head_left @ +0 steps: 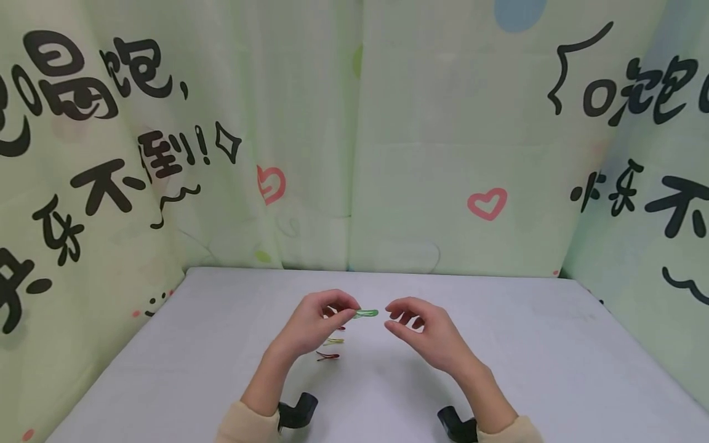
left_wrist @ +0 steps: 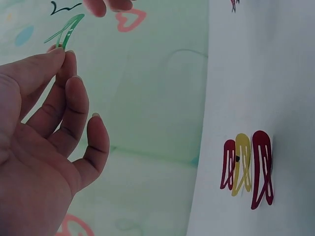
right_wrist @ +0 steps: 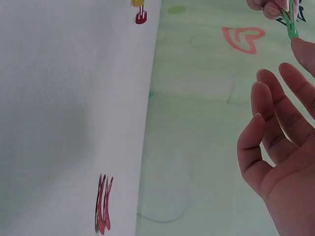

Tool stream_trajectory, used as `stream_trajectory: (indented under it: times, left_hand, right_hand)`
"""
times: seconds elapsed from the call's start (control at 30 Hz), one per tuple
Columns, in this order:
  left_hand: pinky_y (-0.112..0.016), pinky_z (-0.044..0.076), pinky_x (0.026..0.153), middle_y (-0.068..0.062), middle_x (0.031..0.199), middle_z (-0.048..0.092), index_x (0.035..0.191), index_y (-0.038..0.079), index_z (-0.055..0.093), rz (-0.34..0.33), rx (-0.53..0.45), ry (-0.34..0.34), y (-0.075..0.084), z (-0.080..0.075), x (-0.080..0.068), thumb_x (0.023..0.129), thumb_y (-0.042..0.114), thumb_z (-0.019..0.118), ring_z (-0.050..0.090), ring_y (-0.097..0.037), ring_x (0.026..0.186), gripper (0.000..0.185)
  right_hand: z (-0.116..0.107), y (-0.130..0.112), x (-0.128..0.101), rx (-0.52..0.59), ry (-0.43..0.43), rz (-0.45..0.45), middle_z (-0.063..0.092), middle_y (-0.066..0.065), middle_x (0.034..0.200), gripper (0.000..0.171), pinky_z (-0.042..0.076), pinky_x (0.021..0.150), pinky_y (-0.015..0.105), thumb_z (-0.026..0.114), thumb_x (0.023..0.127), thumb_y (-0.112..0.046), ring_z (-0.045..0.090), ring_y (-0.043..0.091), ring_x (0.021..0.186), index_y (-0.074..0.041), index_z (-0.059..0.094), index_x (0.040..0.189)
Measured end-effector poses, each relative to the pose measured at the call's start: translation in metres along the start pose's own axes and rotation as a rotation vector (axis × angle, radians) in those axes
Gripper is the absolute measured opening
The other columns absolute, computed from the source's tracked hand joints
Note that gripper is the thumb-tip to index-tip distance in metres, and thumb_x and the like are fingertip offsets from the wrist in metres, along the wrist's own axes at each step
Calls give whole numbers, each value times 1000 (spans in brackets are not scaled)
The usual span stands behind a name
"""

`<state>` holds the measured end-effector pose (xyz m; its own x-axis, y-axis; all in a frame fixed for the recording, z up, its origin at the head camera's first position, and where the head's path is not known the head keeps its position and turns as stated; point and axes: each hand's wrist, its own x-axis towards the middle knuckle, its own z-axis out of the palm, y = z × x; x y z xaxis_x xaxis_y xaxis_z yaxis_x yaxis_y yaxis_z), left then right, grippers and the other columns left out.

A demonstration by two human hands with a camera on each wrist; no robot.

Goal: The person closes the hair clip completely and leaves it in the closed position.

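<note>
A green snap hair clip (head_left: 366,313) is pinched at one end between the thumb and index finger of my left hand (head_left: 317,320), raised above the table. In the left wrist view the clip (left_wrist: 74,30) has its two parts spread apart. My right hand (head_left: 429,332) hovers just to the right of it with fingers loosely bent and nothing between them. Under the left hand lie a yellow hair clip (left_wrist: 241,164) and two dark red hair clips, the larger one (left_wrist: 262,169) beside the yellow and the smaller one (left_wrist: 228,164) on its other side.
Thin red clips (right_wrist: 104,206) lie farther along the white table (head_left: 554,369) in the right wrist view, hidden in the head view. A pale green curtain (head_left: 410,123) with black writing and pink hearts surrounds the table. Black wrist mounts (head_left: 299,411) sit at both sleeves.
</note>
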<state>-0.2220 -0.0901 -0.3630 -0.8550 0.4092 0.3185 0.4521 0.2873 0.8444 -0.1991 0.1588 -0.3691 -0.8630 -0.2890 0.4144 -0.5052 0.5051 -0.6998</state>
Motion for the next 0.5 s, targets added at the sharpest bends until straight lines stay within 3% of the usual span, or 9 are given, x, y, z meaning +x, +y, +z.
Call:
stream_trajectory:
  times: [0.3, 0.5]
  left_hand:
    - [-35, 52, 79, 7, 92, 70, 102, 13, 74, 41, 21, -14, -1, 7, 2, 96, 10, 70, 62, -14, 82, 8]
    - [-33, 51, 79, 8, 91, 69, 101, 13, 75, 43, 13, -31, 0, 11, 3, 96, 8, 70, 62, -14, 84, 8]
  right_hand:
    - [10, -3, 2, 64, -2, -38, 67, -12, 89, 11, 50, 77, 35, 77, 92, -15, 62, 12, 85, -18, 72, 101]
    - [11, -3, 2, 56, 13, -60, 65, -14, 84, 7, 50, 75, 33, 76, 92, -14, 61, 11, 82, -18, 71, 95]
